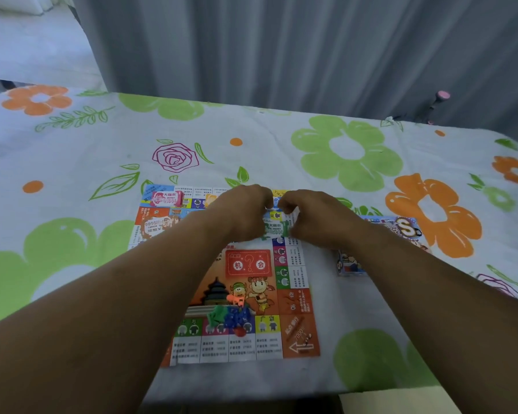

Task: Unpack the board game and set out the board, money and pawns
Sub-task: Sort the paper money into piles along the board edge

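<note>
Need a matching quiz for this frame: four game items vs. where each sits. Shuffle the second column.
Things
1. pink money stack
2. green money stack
3. pawns
4. game box

Places
A. on the cloth, right of the board
B. on the near part of the board
C. held between the left hand and right hand
D. at the far-left corner of the board

Pairs: 1-D, 2-C, 3-B, 4-A
</note>
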The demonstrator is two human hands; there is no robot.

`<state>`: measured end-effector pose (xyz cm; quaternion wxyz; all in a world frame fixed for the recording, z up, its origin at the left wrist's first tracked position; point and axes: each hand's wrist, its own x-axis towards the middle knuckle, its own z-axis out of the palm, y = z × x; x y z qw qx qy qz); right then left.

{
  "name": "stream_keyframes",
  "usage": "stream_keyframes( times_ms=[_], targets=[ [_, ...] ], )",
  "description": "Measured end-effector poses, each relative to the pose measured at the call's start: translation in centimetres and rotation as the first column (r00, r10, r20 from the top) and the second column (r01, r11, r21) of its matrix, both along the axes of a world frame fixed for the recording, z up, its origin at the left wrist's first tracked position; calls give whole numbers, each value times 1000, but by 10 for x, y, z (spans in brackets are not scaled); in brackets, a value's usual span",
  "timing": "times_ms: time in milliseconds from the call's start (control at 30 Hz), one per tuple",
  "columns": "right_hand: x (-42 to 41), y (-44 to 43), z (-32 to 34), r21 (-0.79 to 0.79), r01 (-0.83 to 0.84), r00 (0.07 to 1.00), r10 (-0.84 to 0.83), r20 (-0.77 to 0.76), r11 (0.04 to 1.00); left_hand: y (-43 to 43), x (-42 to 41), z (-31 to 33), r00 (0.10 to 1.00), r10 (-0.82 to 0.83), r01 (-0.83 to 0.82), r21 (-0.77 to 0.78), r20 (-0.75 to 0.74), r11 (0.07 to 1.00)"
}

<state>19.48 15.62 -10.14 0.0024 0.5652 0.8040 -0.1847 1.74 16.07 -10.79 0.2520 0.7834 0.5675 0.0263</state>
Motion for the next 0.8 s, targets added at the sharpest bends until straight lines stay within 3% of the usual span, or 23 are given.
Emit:
stream_keyframes(
  times_ms=[233, 800],
  targets=[
    [-5, 0, -4, -12, -40, 999, 40, 30, 999, -1, 7, -7, 997, -35, 38, 37, -67, 999],
    [-7, 0, -12, 0, -36, 999, 36, 8, 999, -3, 8, -10, 999, -26, 26, 39, -22, 999]
  ],
)
